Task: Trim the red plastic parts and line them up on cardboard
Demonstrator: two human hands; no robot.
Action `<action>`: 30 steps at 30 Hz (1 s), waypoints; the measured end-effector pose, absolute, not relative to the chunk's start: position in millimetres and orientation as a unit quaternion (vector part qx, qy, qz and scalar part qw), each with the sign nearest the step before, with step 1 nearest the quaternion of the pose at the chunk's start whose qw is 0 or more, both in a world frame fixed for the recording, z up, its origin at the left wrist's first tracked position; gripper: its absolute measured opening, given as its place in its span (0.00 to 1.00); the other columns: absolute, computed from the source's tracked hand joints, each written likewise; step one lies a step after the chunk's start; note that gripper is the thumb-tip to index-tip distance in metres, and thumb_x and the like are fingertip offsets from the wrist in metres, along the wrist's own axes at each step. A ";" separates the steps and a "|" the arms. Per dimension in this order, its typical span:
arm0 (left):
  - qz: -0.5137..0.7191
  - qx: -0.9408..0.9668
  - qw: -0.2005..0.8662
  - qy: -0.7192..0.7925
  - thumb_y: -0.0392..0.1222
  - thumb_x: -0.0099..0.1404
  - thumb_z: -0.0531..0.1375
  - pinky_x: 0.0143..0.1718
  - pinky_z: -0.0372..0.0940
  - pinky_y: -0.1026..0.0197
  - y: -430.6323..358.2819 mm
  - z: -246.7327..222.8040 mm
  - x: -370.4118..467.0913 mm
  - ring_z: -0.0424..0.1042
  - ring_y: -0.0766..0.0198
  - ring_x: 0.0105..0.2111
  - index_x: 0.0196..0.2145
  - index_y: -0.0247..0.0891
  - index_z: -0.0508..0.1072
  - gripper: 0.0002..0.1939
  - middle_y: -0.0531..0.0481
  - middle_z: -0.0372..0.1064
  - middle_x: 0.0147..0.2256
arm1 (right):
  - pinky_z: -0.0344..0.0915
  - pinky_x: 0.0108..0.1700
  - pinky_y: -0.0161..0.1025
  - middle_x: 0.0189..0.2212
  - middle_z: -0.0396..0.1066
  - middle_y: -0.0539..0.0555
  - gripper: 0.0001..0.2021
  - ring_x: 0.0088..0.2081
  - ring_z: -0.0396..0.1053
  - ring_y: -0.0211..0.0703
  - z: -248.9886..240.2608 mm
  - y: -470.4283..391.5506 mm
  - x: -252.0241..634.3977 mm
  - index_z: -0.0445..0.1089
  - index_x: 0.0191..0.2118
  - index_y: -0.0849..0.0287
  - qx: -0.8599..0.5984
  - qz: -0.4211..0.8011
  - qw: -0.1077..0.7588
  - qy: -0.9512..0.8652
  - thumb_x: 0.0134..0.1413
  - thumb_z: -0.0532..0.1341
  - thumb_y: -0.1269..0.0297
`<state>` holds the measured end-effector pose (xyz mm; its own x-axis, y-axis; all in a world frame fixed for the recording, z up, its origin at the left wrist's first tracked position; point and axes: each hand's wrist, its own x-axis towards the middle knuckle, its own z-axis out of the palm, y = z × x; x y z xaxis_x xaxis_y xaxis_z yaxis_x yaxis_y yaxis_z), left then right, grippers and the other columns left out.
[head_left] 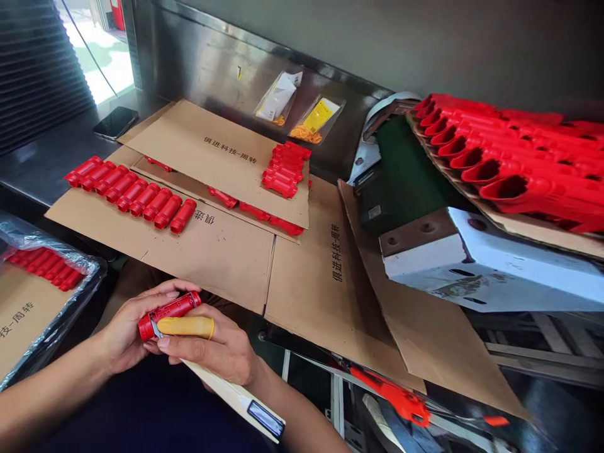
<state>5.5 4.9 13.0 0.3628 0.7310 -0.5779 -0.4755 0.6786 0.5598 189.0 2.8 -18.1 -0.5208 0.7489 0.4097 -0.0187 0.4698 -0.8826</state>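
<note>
Red plastic tube (168, 311), lower left of frame, gripped by left hand (123, 333) round its body; right hand (214, 347) closed on a knife (236, 393), trimming one end. Light, rigid, slick; best held mid-body.

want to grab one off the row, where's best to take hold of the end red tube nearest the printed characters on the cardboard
Grip the end red tube across its ribbed middle, coming from above and from its right side. It lies flat on the cardboard sheet, its left flank close against the next tube, while its right flank and top are open. Both the left hand and right hand are busy with another red part.
</note>
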 end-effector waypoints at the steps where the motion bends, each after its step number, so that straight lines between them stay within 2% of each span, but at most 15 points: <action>1: 0.374 0.153 0.810 0.425 0.46 0.65 0.72 0.19 0.73 0.66 4.8 12.7 5.5 0.76 0.60 0.28 0.47 0.37 0.85 0.15 0.43 0.78 0.39 | 0.83 0.59 0.46 0.42 0.84 0.51 0.11 0.52 0.83 0.47 -16.0 2.6 189.6 0.82 0.54 0.50 -0.239 0.455 0.427 -0.744 0.72 0.68 0.58; 4: 0.375 0.155 0.815 0.413 0.45 0.65 0.71 0.18 0.74 0.65 5.0 11.9 6.1 0.77 0.59 0.28 0.47 0.37 0.85 0.15 0.43 0.78 0.38 | 0.82 0.61 0.46 0.50 0.83 0.54 0.12 0.53 0.83 0.46 -9.1 2.4 191.4 0.81 0.58 0.52 -0.229 0.444 0.442 -0.746 0.75 0.64 0.61; 8: 0.374 0.155 0.820 0.405 0.45 0.66 0.70 0.15 0.72 0.64 5.0 10.6 7.5 0.73 0.62 0.23 0.47 0.38 0.85 0.14 0.47 0.76 0.35 | 0.82 0.59 0.41 0.49 0.84 0.56 0.12 0.52 0.82 0.44 -3.3 1.5 193.2 0.80 0.58 0.58 -0.193 0.384 0.482 -0.763 0.75 0.64 0.65; 11: 0.369 0.155 0.819 0.411 0.46 0.66 0.70 0.14 0.71 0.65 4.0 10.4 7.9 0.70 0.65 0.20 0.47 0.39 0.85 0.14 0.49 0.74 0.33 | 0.81 0.60 0.39 0.51 0.83 0.58 0.12 0.56 0.80 0.43 1.4 -2.0 196.0 0.80 0.56 0.62 -0.213 0.367 0.456 -0.782 0.72 0.65 0.72; 14: 0.373 0.160 0.814 0.416 0.47 0.66 0.71 0.15 0.69 0.67 2.4 11.7 7.5 0.70 0.67 0.21 0.48 0.38 0.85 0.15 0.49 0.74 0.33 | 0.82 0.58 0.37 0.54 0.82 0.58 0.12 0.57 0.80 0.43 6.2 -3.7 197.8 0.80 0.55 0.61 -0.238 0.361 0.431 -0.792 0.70 0.67 0.73; 18: 0.372 0.166 0.807 0.426 0.48 0.66 0.71 0.14 0.58 0.73 0.8 12.0 6.4 0.66 0.72 0.20 0.48 0.38 0.84 0.16 0.48 0.74 0.34 | 0.82 0.57 0.42 0.49 0.84 0.59 0.10 0.53 0.81 0.46 7.4 1.1 193.9 0.79 0.54 0.62 -0.201 0.320 0.482 -0.790 0.70 0.67 0.73; 22: 0.369 0.170 0.807 0.428 0.49 0.67 0.71 0.14 0.52 0.73 -0.2 7.5 5.5 0.62 0.73 0.19 0.49 0.37 0.83 0.17 0.48 0.72 0.33 | 0.81 0.58 0.44 0.45 0.84 0.59 0.08 0.50 0.82 0.45 6.1 5.6 191.1 0.77 0.52 0.61 -0.196 0.316 0.508 -0.777 0.74 0.63 0.73; 25: 0.367 0.173 0.802 0.438 0.50 0.68 0.70 0.15 0.51 0.72 -0.7 4.9 5.6 0.63 0.73 0.19 0.51 0.38 0.82 0.18 0.47 0.73 0.35 | 0.82 0.56 0.42 0.48 0.82 0.58 0.07 0.51 0.82 0.43 10.9 9.0 194.5 0.76 0.50 0.58 -0.210 0.301 0.476 -0.799 0.77 0.60 0.67; 27: 0.365 0.180 0.796 0.448 0.50 0.69 0.69 0.15 0.50 0.72 -0.4 4.8 5.8 0.62 0.73 0.19 0.51 0.39 0.82 0.17 0.48 0.74 0.35 | 0.82 0.54 0.40 0.49 0.81 0.59 0.11 0.52 0.81 0.44 17.5 12.7 197.1 0.77 0.48 0.60 -0.210 0.272 0.420 -0.840 0.80 0.56 0.65; 30: 0.366 0.191 0.784 0.464 0.48 0.68 0.70 0.16 0.53 0.70 1.1 6.0 6.4 0.67 0.69 0.21 0.49 0.39 0.82 0.15 0.46 0.76 0.36 | 0.83 0.50 0.41 0.42 0.82 0.58 0.15 0.46 0.81 0.47 25.9 19.2 197.8 0.79 0.42 0.63 -0.159 0.154 0.354 -0.909 0.78 0.56 0.71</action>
<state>6.4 1.1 6.0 0.3004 0.7511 -0.5879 -0.3972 0.6589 0.6388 197.8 19.2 25.9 -0.6990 0.3972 0.5947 0.1797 0.9025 -0.3914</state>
